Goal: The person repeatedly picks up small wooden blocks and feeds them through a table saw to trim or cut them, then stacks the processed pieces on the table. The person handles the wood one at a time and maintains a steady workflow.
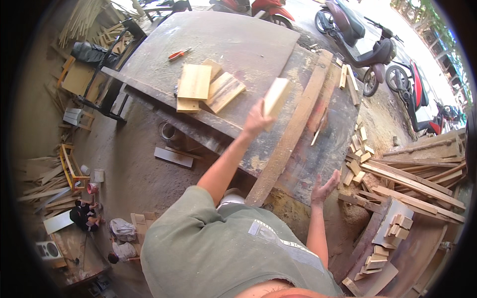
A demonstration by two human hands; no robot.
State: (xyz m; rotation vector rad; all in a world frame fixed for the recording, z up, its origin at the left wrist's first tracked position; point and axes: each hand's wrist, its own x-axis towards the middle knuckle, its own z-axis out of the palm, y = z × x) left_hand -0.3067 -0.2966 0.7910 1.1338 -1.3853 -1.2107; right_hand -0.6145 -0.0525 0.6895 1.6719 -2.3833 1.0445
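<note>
My left hand (257, 120) grips a short, pale wooden board (277, 102) by its near end, lifted over the workbench (233, 49). Farther left on the bench lies a small pile of similar boards (195, 82), some overlapping. My right hand (325, 189) is apart from everything at the bench's right edge, fingers spread and nothing in it. Between the two hands a long, dusty plank (293, 126) runs across the bench from near to far. A thin wooden stick (316, 135) rests to the right of that plank.
Red-handled pliers (179, 54) lie beyond the board pile. Wood offcuts (358, 154) and long timbers (412, 184) are heaped on the right. Parked motorbikes (355, 35) stand past the bench. Two people (121, 248) sit low at the far left, near a black metal frame (112, 69).
</note>
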